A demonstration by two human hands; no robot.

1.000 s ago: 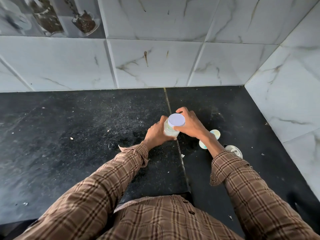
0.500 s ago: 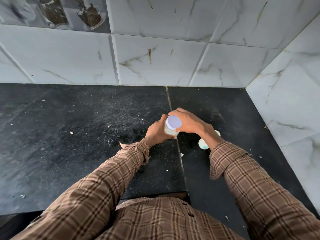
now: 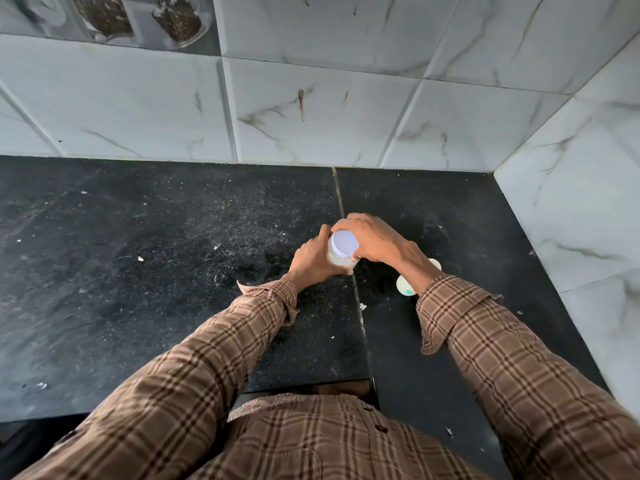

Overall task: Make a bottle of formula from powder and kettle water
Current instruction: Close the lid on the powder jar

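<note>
1. A small clear jar (image 3: 341, 260) with pale white contents stands upright on the black tabletop (image 3: 138, 258), close to the seam where two slabs of the stone meet.
2. A round white lid (image 3: 344, 242) sits on top of the jar, its flat face turned up toward the camera.
3. The left hand (image 3: 311, 255) wraps around the jar's body from the left side, fingers curled against the wall and thumb up near the lid's edge.
4. The right hand (image 3: 375, 239) comes over from the right, its fingers curled around the rim of the lid and gripping it.
5. Just beside the jar to the right, partly hidden under the right wrist, lies a pale cream-coloured object (image 3: 407, 287) with a small teal mark; what it is cannot be told from here.
6. Both arms wear brown plaid sleeves (image 3: 502, 358), the cuffs unbuttoned and flared at the wrists.
7. The tabletop is speckled with pale crumbs and dust, densest left of the jar.
8. Behind and to the right rise white marble-patterned wall tiles (image 3: 311, 105), meeting in a corner at the right.
9. A decorative tile (image 3: 104, 19) at top left carries a picture of glass jars.
</note>
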